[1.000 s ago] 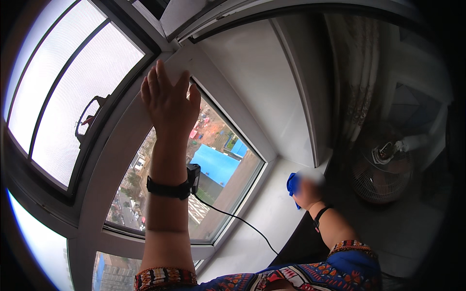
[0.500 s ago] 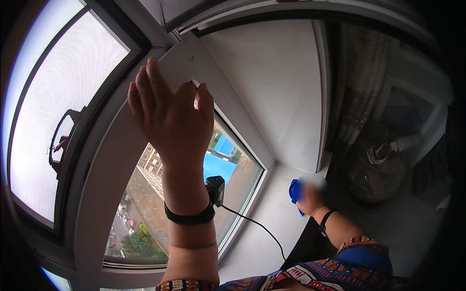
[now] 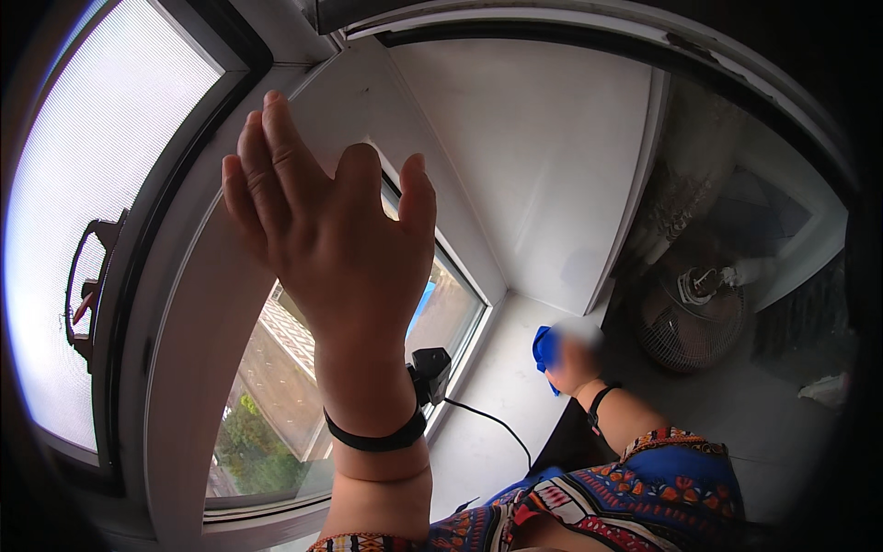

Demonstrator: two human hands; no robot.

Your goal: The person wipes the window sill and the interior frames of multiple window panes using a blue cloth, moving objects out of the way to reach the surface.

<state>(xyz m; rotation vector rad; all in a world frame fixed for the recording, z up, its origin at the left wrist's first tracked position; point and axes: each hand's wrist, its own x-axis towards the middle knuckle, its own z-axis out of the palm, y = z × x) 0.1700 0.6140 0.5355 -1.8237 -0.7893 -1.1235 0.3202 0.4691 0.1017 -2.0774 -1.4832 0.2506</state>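
My left hand (image 3: 345, 239) is raised in front of the white window frame (image 3: 207, 340), its back toward me. Most of its fingers are stretched and apart, and the index finger looks bent. Whether the palm touches the frame is hidden. A black strap with a small black camera (image 3: 430, 373) circles that wrist, and a cable runs from it. Low on the right, my right hand (image 3: 575, 366) is closed around a blue cloth (image 3: 543, 350) above or on the white windowsill (image 3: 487, 373). A blurred patch hides part of its fingers.
A slanted glass pane (image 3: 368, 322) shows trees and a building far below. On the left is a screened window (image 3: 110, 166) with a black handle (image 3: 78, 290). Beyond the right-hand opening stands a fan (image 3: 694, 322), with a curtain (image 3: 681, 202) behind it.
My view has shifted a little. My left hand appears larger and nearer, its fingers still apart. My right hand with the blue cloth sits slightly further left in the picture.
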